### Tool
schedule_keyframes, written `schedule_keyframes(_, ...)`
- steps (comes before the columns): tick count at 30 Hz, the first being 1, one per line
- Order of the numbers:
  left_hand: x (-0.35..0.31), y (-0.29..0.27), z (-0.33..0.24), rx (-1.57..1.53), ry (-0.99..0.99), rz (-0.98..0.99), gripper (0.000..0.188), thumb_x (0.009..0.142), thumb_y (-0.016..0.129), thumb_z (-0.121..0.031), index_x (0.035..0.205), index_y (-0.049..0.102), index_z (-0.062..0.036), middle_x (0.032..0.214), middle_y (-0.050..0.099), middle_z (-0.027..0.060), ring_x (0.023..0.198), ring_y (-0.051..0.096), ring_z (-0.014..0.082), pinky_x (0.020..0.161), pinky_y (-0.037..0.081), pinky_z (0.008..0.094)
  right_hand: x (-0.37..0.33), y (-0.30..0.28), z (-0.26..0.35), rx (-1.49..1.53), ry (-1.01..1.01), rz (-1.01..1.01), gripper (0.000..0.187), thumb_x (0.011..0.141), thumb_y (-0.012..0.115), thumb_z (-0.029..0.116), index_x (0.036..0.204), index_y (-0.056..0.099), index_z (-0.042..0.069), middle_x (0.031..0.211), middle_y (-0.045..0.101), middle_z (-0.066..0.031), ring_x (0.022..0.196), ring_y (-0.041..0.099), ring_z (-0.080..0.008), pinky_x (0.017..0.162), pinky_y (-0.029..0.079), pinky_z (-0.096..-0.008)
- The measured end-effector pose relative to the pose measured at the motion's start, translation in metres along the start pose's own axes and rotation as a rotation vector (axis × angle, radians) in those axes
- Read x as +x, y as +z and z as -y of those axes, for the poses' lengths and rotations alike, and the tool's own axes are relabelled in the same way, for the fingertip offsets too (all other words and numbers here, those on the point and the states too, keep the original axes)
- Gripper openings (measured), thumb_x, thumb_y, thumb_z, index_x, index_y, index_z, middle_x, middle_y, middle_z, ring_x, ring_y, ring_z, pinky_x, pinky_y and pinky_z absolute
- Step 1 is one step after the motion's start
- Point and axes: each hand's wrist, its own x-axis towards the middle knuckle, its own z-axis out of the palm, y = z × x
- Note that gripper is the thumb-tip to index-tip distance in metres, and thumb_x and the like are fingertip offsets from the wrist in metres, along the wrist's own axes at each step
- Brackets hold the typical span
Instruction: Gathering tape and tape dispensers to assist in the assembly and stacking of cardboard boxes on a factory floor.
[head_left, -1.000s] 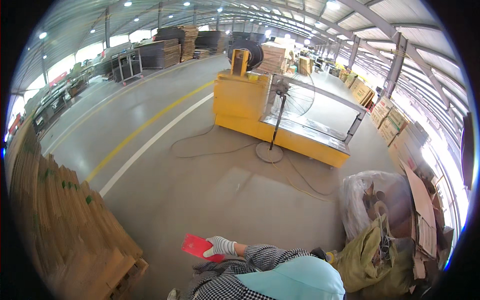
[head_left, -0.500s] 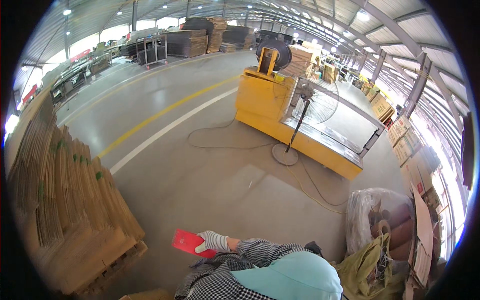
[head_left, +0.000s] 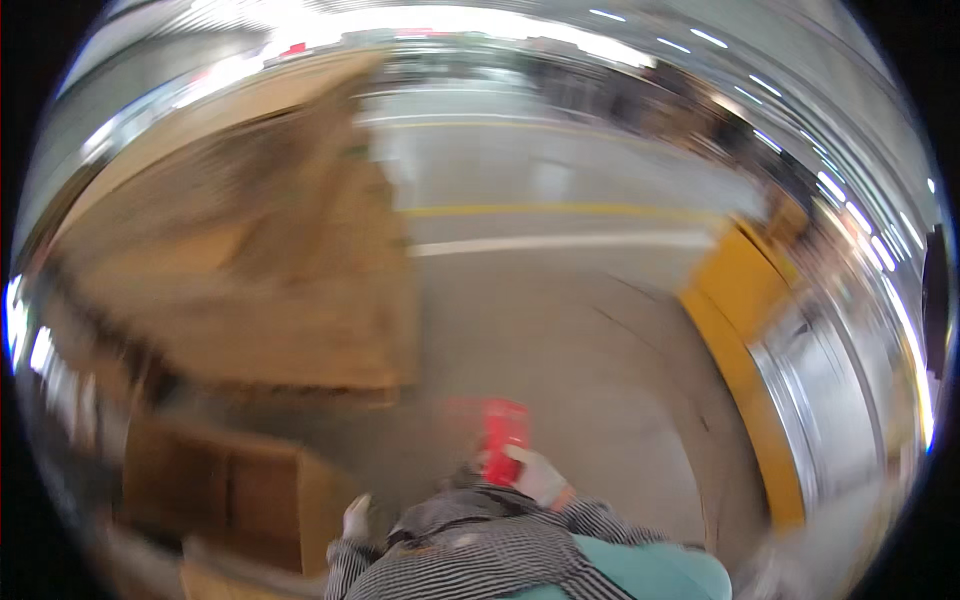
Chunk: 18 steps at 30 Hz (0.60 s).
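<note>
A flat red rectangular object, blurred by motion, is held out in front of my body. My right hand, in a pale glove, is closed on its lower right edge; its exact kind does not show. My left hand, gloved too, is lower down at my side, nearest an opened cardboard box. Its fingers are smeared, and I see nothing plainly held in it. Both arms wear dark-and-white patterned sleeves.
A large stack of flat cardboard stands on the left. To the right is a yellow machine with a metal bed, and a cable lies on the grey floor beside it. Painted yellow and white lines cross the floor farther off.
My view has swung left, so the cardboard stack fills more of it and the machine sits at the right. The left hand and opened box have come into view. The red object stays in my right hand.
</note>
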Motion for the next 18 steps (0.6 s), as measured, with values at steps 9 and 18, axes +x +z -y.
schedule_keyframes(9,-0.065,0.04,-0.046,-0.057,0.447,-0.276,0.039,0.096,0.056,-0.023,0.127,0.057,0.0004,0.12,0.063,0.0134,0.11,0.06,0.0229,0.096,0.046,0.0342,0.12,0.009,-0.018,-0.117,0.285,-0.129,0.041,0.086,0.065,0.018,0.121,0.051,0.002,0.105,0.062,-0.0142,0.099,0.061,-0.0288,0.093,0.05,-0.0474)
schedule_keyframes(18,-0.068,0.138,-0.174,-0.054,0.94,-0.64,0.028,0.092,0.063,-0.011,0.117,0.063,0.0016,0.107,0.068,0.0092,0.098,0.063,0.0159,0.09,0.049,0.0267,0.248,0.025,0.031,-0.299,0.4,0.082,0.049,0.082,0.069,0.017,0.127,0.051,0.008,0.118,0.059,-0.0112,0.109,0.057,-0.0292,0.097,0.047,-0.0503)
